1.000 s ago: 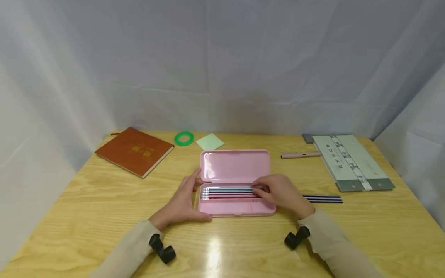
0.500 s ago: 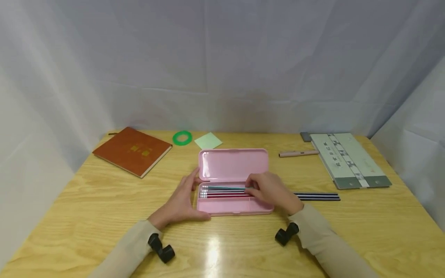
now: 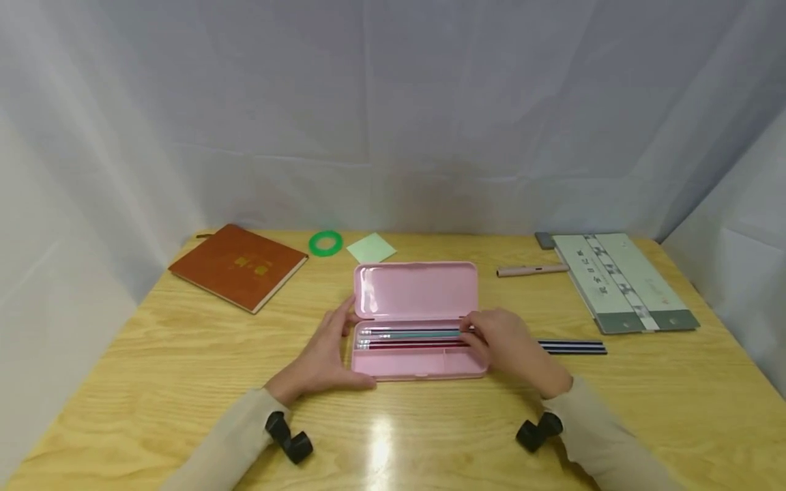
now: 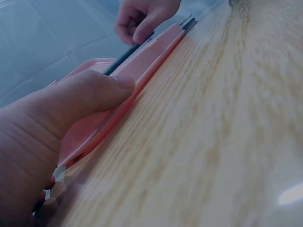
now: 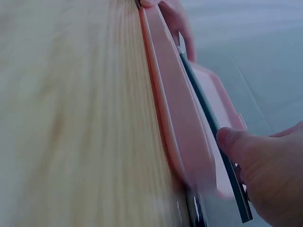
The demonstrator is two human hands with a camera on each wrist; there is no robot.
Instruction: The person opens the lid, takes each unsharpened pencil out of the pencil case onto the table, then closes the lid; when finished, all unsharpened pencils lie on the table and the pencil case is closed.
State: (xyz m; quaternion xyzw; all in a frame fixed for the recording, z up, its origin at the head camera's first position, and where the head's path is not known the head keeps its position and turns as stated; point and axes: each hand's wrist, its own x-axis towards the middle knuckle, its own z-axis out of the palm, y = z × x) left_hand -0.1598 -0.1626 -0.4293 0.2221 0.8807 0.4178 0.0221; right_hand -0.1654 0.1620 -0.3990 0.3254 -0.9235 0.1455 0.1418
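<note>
Nearest us, toward the table's [image 3: 184, 402] front edge, our left hand [image 3: 322, 354] lies with relaxed fingers against the left end of the open pink pencil case [image 3: 417, 365], thumb along its front wall, bracing it. At the case's right end our right hand [image 3: 506, 344] pinches the tip end of a green pencil [image 3: 417, 334]; the right wrist view shows the thumb on a dark shaft that rises tilted over the tray's rim. The pencil's far end, with its eraser, rests in the tray's back compartment beside the red pencils [image 3: 405, 345].

We judge that this pencil is being laid into the case. The next move calls for lowering its right end until the shaft lies flat beside the others, then loosening the pinch while the left hand holds the case steady.

Just right of the case, two dark pencils [image 3: 574, 348] lie on the table. Further back, the lid [image 3: 416, 290] stands open. Toward the back edge sit a brown notebook [image 3: 238, 266] at the left corner, a green ring [image 3: 325, 243], a pale sticky note [image 3: 371, 249], a pink pen [image 3: 531, 271], and a long grey-green box [image 3: 623, 281] at the right corner.

Compared with half a second ago, our right hand has slid rightward along the pencil, and more green shaft now shows in the tray. The left hand has not moved.
</note>
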